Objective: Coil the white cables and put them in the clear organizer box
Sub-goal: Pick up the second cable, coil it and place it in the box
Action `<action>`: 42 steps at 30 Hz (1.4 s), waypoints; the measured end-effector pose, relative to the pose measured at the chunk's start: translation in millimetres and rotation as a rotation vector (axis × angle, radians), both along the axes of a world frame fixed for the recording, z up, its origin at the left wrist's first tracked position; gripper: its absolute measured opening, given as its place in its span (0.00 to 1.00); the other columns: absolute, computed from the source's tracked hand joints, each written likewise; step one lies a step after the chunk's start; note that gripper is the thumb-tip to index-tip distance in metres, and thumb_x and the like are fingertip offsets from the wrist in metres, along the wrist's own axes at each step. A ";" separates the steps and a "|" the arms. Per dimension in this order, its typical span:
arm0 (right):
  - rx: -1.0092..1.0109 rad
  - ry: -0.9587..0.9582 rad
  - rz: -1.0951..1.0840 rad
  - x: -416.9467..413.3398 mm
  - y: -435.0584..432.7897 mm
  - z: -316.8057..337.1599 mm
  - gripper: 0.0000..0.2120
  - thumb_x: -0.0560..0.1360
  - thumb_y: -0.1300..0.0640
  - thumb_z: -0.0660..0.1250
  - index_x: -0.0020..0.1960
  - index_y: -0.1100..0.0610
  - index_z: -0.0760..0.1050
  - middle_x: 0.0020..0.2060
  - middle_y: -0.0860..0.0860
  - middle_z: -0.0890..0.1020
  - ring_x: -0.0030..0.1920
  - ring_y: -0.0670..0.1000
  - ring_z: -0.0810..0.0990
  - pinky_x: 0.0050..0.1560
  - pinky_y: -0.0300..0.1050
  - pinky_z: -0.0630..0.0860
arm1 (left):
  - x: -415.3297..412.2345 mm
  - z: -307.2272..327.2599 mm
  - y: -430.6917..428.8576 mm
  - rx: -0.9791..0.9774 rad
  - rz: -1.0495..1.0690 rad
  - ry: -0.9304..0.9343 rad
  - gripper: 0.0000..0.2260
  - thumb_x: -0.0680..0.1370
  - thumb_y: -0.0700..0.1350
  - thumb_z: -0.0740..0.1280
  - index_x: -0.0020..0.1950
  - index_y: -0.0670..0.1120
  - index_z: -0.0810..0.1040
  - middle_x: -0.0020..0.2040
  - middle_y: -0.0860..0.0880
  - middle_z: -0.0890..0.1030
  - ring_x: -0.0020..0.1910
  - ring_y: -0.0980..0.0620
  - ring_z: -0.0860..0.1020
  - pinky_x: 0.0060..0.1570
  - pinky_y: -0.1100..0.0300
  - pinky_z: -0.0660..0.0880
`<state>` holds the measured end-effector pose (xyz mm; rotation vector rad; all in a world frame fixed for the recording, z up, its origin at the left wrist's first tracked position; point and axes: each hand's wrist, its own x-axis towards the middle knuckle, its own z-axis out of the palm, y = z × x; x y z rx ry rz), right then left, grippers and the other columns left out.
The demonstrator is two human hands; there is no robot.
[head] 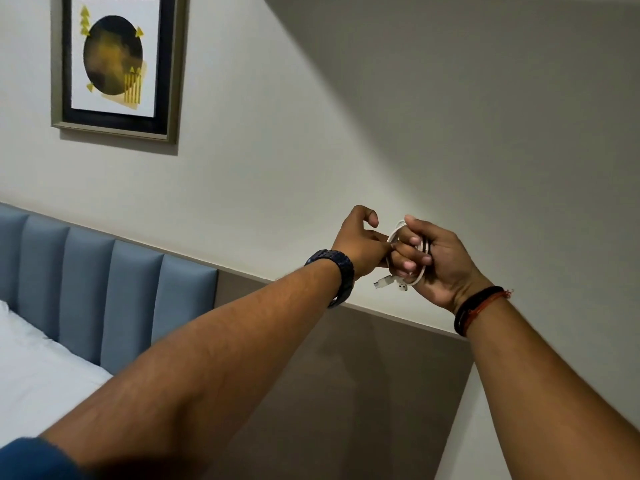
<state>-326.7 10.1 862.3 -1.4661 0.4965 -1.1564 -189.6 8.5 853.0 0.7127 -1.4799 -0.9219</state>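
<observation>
Gripping a looped, seemingly smooth white cable (408, 271), both hands.

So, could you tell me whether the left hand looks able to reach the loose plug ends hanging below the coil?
Probably yes. The left hand already touches the white cable coil held in the right hand, and the plug ends dangle just beneath with nothing in between.

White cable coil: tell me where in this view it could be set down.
Only the white bed sheet at lower left, bordered by the blue padded headboard, shows bare flat room. Everything else is wall and the framed picture. It is crowded at the white cable, where the left hand and right hand meet. No organizer box is in view.
</observation>
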 end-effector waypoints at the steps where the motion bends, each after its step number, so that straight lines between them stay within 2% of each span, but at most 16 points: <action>1: -0.002 0.013 -0.018 -0.5 0.2 -0.1 0.22 0.80 0.49 0.55 0.29 0.55 0.68 0.16 0.48 0.64 0.23 0.49 0.71 0.29 0.41 0.72 | 0.7 -0.3 0.1 0.005 -0.001 0.004 0.16 0.73 0.27 0.61 0.47 0.46 0.61 0.35 0.42 0.75 0.28 0.46 0.75 0.42 0.49 0.80; 4: -0.009 0.063 -0.053 -3.1 2.0 -0.7 0.20 0.79 0.46 0.57 0.34 0.57 0.71 0.20 0.49 0.66 0.32 0.51 0.75 0.41 0.44 0.77 | 4.7 -0.9 -0.8 0.008 0.012 0.000 0.15 0.74 0.27 0.61 0.48 0.46 0.61 0.33 0.43 0.75 0.24 0.51 0.74 0.36 0.54 0.80; 6: -0.014 0.079 -0.096 -4.5 3.5 -1.5 0.19 0.79 0.46 0.57 0.36 0.58 0.70 0.22 0.50 0.68 0.34 0.52 0.76 0.45 0.45 0.78 | 7.3 -1.3 -2.7 0.008 0.041 -0.012 0.15 0.74 0.28 0.63 0.48 0.46 0.62 0.34 0.44 0.78 0.25 0.51 0.76 0.37 0.53 0.81; 9: -0.042 0.097 -0.224 -1.3 5.8 -3.6 0.18 0.79 0.47 0.58 0.36 0.58 0.70 0.22 0.50 0.69 0.33 0.52 0.77 0.41 0.45 0.80 | 9.2 -2.4 -5.4 0.016 0.099 -0.016 0.15 0.73 0.30 0.66 0.46 0.46 0.64 0.39 0.42 0.81 0.35 0.45 0.80 0.47 0.44 0.81; 12: -0.085 0.114 -0.332 4.4 5.9 -5.6 0.19 0.79 0.46 0.57 0.36 0.58 0.69 0.22 0.49 0.71 0.31 0.51 0.77 0.39 0.43 0.79 | 10.5 -2.4 -7.2 0.027 0.109 -0.009 0.14 0.73 0.31 0.66 0.45 0.47 0.65 0.40 0.41 0.82 0.38 0.43 0.80 0.50 0.41 0.79; 16: -0.236 0.288 -0.591 10.4 2.3 -9.2 0.22 0.79 0.42 0.54 0.34 0.55 0.67 0.28 0.50 0.71 0.32 0.50 0.71 0.42 0.48 0.71 | 14.0 -1.3 -8.7 0.037 0.076 0.056 0.13 0.74 0.31 0.67 0.45 0.45 0.65 0.40 0.40 0.83 0.37 0.44 0.82 0.47 0.46 0.81; 21: -0.151 0.254 -0.618 14.1 -0.9 -10.4 0.21 0.80 0.44 0.55 0.36 0.57 0.69 0.35 0.55 0.78 0.34 0.54 0.80 0.43 0.52 0.79 | 18.3 -5.5 -5.9 0.099 -0.054 0.201 0.11 0.74 0.30 0.66 0.46 0.44 0.68 0.40 0.40 0.83 0.34 0.45 0.80 0.39 0.53 0.77; 24: -0.138 0.245 -0.623 13.2 -3.3 -11.7 0.21 0.81 0.46 0.54 0.37 0.58 0.71 0.36 0.56 0.82 0.36 0.56 0.83 0.44 0.52 0.79 | 22.8 -8.4 -5.1 0.078 -0.109 0.191 0.10 0.73 0.29 0.67 0.47 0.42 0.72 0.43 0.38 0.82 0.36 0.45 0.81 0.35 0.57 0.80; 26: -0.130 0.265 -0.634 11.4 -4.4 -13.0 0.20 0.81 0.46 0.54 0.38 0.59 0.72 0.38 0.57 0.83 0.37 0.57 0.83 0.41 0.50 0.79 | 25.1 -9.3 -3.8 0.043 -0.107 0.115 0.11 0.71 0.28 0.68 0.47 0.42 0.75 0.46 0.38 0.82 0.40 0.43 0.82 0.39 0.56 0.82; 28: -0.138 0.291 -0.639 10.0 -5.0 -15.2 0.20 0.81 0.47 0.54 0.37 0.58 0.71 0.37 0.57 0.81 0.36 0.57 0.81 0.39 0.49 0.77 | 26.5 -9.9 -5.0 -0.067 0.015 -0.080 0.12 0.69 0.28 0.70 0.45 0.43 0.79 0.45 0.43 0.83 0.42 0.47 0.82 0.41 0.57 0.82; 31: -0.161 0.311 -0.635 9.3 -6.0 -17.3 0.19 0.81 0.48 0.55 0.36 0.58 0.70 0.36 0.56 0.80 0.33 0.55 0.80 0.40 0.49 0.77 | 27.1 -10.5 -6.6 -0.215 0.184 -0.362 0.12 0.68 0.32 0.71 0.44 0.48 0.84 0.44 0.47 0.83 0.41 0.49 0.80 0.43 0.55 0.80; 36: -0.157 0.382 -0.641 8.8 -5.9 -19.6 0.19 0.81 0.49 0.55 0.36 0.57 0.70 0.32 0.54 0.81 0.32 0.52 0.84 0.38 0.46 0.78 | 30.3 -12.1 -8.4 -0.350 0.280 -0.623 0.12 0.70 0.38 0.72 0.49 0.53 0.84 0.46 0.49 0.82 0.38 0.53 0.78 0.42 0.60 0.75; 39: -0.146 0.441 -0.633 8.6 -5.2 -21.2 0.19 0.81 0.48 0.54 0.38 0.57 0.71 0.34 0.57 0.82 0.35 0.54 0.84 0.42 0.49 0.81 | 36.0 -12.2 -9.8 -0.510 0.366 -0.882 0.09 0.73 0.45 0.71 0.52 0.56 0.82 0.54 0.51 0.79 0.46 0.52 0.76 0.43 0.58 0.72; 42: -0.123 0.435 -0.601 9.3 -4.2 -23.3 0.19 0.81 0.47 0.54 0.37 0.57 0.70 0.35 0.57 0.80 0.39 0.58 0.84 0.47 0.51 0.80 | 39.4 -11.1 -9.6 -0.697 0.471 -0.973 0.08 0.73 0.46 0.71 0.50 0.55 0.83 0.53 0.50 0.77 0.49 0.49 0.73 0.39 0.58 0.67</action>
